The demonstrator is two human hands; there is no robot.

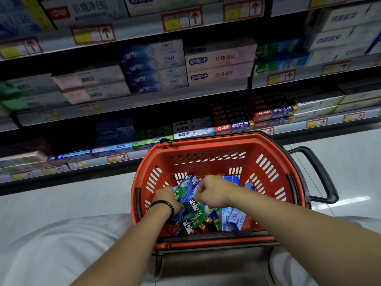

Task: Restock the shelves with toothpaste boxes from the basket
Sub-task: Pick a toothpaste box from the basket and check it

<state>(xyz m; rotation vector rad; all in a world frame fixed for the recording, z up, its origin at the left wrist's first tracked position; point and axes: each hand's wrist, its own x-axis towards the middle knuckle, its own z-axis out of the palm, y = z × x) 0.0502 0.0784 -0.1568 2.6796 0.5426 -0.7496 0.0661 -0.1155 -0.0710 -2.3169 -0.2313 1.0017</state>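
Note:
A red plastic basket stands on the floor in front of me, holding several toothpaste boxes. Both hands reach into it. My left hand, with a dark bead bracelet on the wrist, and my right hand together grip a blue-and-green toothpaste box that tilts up out of the pile. Under it lie green Darlie boxes and light blue boxes. Shelves stocked with toothpaste boxes rise behind the basket.
The basket has a black handle sticking out to the right. My knees in light trousers frame the basket. A pale glossy floor runs along the lowest shelf, whose edge carries red-and-yellow price tags.

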